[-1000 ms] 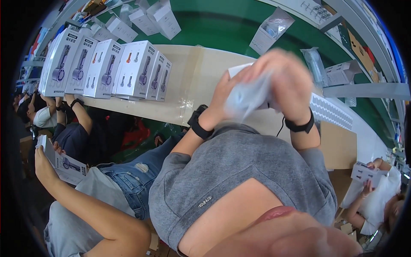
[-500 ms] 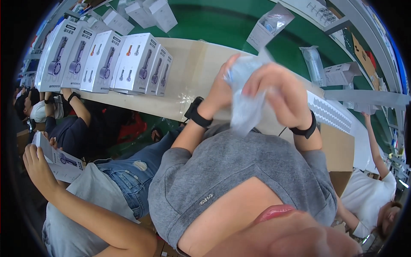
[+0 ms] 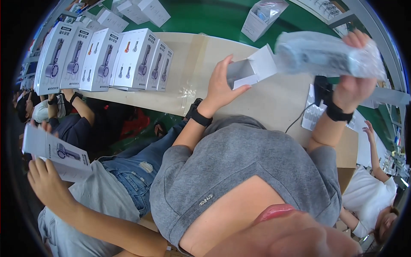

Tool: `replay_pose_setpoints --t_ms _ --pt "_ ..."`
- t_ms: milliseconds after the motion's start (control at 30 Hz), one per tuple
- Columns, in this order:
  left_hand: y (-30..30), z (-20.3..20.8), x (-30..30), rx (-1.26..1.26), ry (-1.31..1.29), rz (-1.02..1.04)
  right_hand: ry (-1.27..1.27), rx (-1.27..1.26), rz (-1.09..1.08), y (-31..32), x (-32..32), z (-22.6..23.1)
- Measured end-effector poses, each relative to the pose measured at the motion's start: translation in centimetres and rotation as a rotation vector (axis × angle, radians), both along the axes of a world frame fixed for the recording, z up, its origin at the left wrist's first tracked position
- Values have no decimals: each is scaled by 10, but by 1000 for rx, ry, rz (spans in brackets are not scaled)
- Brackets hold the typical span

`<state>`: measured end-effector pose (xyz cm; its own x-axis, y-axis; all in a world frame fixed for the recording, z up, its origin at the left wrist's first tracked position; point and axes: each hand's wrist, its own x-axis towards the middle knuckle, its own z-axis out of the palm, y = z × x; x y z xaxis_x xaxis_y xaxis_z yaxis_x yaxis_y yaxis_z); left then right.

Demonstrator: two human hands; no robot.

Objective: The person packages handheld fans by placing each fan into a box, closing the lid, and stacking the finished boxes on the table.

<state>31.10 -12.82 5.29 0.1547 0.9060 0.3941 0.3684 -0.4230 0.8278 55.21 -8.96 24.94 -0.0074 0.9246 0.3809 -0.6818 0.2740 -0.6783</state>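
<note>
In my left hand (image 3: 219, 85) is a small white box (image 3: 262, 65), tilted with its flap raised and its grey inside showing. The thumb and fingers grip its left end. My right hand (image 3: 354, 88) is up on the right, closed around the end of a clear plastic bag (image 3: 370, 62). Through the plastic shows a long light-blue thing (image 3: 317, 55), which looks like a handheld fan but is blurred. Its far left end is close to the raised flap; whether they touch I cannot tell.
Printed white fan boxes (image 3: 128, 60) stand in a row on the pale table (image 3: 205, 55). Behind runs a green surface (image 3: 205, 17) with an open box (image 3: 262, 21). A black corded object (image 3: 322, 88) is near my right wrist. At left a co-worker holds a printed box (image 3: 64, 152).
My hands, earlier close together at a blurred plastic bag, are now apart. The right has moved right with the bagged thing; the open box now shows in my left.
</note>
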Motion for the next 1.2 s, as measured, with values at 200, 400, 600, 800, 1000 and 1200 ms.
replay_pose_setpoints --t_ms 200,400,600,800,1000,1200 --pt "8 7 0 112 -6 105 -125 36 -11 -8 56 -19" --pt "7 39 12 306 -38 -33 -266 -250 -11 -17 82 -74" --pt "26 33 47 -27 -138 47 -311 -475 -281 38 106 -144" --pt "81 27 100 23 -197 124 -710 -26 -316 119 69 -133" --pt "116 30 110 164 -252 246 -1634 371 -616 112 52 -194" --pt "104 29 98 153 -126 248 -1869 270 -469 75 69 -220"
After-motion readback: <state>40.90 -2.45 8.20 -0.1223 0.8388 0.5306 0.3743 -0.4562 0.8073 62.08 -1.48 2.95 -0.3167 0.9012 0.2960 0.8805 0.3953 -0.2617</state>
